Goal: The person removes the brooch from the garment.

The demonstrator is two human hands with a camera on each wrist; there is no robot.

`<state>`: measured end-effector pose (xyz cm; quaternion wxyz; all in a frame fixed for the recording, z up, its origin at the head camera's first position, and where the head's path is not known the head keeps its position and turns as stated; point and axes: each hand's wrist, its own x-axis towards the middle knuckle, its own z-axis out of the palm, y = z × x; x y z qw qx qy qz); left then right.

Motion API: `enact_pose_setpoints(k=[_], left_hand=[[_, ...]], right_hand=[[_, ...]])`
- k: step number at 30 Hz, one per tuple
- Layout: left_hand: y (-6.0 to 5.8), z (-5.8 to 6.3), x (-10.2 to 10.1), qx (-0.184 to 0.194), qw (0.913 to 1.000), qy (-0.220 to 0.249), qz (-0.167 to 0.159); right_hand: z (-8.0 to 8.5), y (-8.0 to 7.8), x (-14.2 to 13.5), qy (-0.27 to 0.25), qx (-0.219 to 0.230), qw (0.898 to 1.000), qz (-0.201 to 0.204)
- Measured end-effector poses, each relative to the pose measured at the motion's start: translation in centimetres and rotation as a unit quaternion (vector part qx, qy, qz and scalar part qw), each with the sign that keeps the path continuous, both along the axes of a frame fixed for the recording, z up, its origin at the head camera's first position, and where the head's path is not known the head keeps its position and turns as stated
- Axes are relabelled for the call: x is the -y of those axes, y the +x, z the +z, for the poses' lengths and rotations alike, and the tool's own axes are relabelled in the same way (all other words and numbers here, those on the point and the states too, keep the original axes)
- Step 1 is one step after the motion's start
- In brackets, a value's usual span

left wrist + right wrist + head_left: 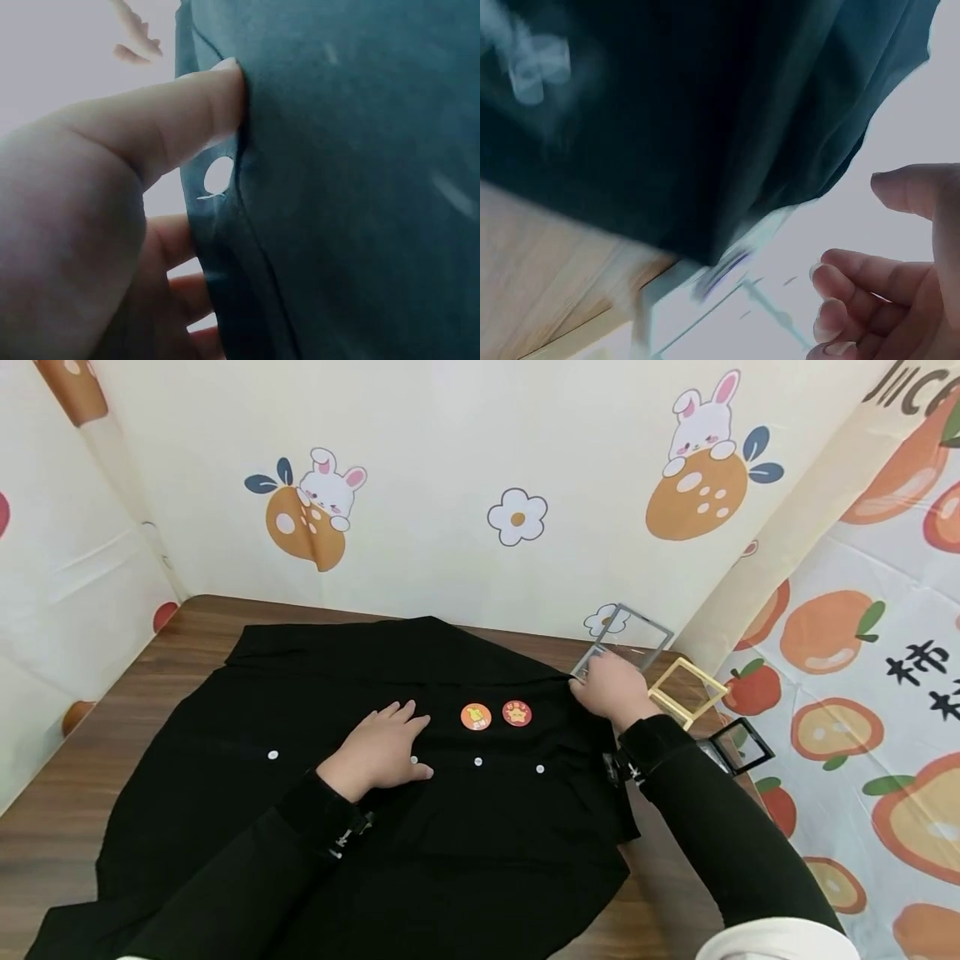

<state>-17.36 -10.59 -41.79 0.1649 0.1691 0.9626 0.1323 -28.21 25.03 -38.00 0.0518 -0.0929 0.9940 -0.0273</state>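
Note:
A black button shirt lies spread over the wooden table. My left hand rests on it with spread fingers. In the left wrist view, the left thumb lies by a white button; the other fingertips are hidden behind a ridge of cloth. An orange round badge and a red round badge sit on the shirt. My right hand is at the shirt's far right corner, before a grey-rimmed clear frame. Its loosely curled fingers hold nothing visible in the right wrist view.
A yellow frame and a black frame stand at the table's right edge beside the right forearm. Printed cloth walls close off the back and both sides. Bare table shows on the left.

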Motion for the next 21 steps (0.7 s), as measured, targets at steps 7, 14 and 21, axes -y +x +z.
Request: enact_pose_setpoints(k=[7,14,21], left_hand=[[-0.5,1.6,-0.1,0.012,0.9998,-0.009,-0.009],[-2.5,2.4,-1.5,-0.032,0.9990,-0.024,-0.021],[-4.2,1.2,-3.3,-0.050,0.9961,-0.068,-0.025]], right_hand=[[0.7,3.7,3.3,-0.014,-0.032,0.996,0.077],[-0.8,4.8,5.8,-0.047,-0.060,0.980,0.183],[-2.7,4.5,7.7,-0.062,-0.045,0.975,0.210]])
